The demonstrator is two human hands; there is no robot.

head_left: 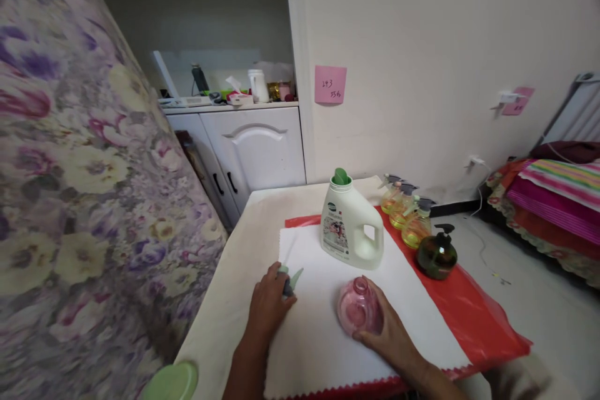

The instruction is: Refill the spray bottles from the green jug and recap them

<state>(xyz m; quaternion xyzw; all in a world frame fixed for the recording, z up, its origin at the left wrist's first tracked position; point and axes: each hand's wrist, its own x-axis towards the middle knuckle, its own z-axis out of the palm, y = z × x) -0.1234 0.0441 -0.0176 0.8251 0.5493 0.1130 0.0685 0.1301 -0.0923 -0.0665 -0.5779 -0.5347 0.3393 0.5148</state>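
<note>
My right hand [382, 328] is wrapped round a clear pink bottle [355, 307], which stands on a white cloth [323, 350] with its mouth uncapped. At the left edge of the cloth, my left hand [268, 303] is closed on a pump head [287, 284] with a pale green spout pointing right; the fingers hide part of it. Behind the bottle rises a large pale green detergent jug [349, 225], upright, with its handle on the right. A darker green piece [340, 176] sits in the jug's neck.
Several clear pump bottles with yellow liquid [415, 228] line the table's right side, beside a dark green pump bottle [437, 254]. Red plastic sheeting [482, 319] lies under the cloth. A green round lid or stool top [173, 381] is at lower left, near a floral curtain [94, 200].
</note>
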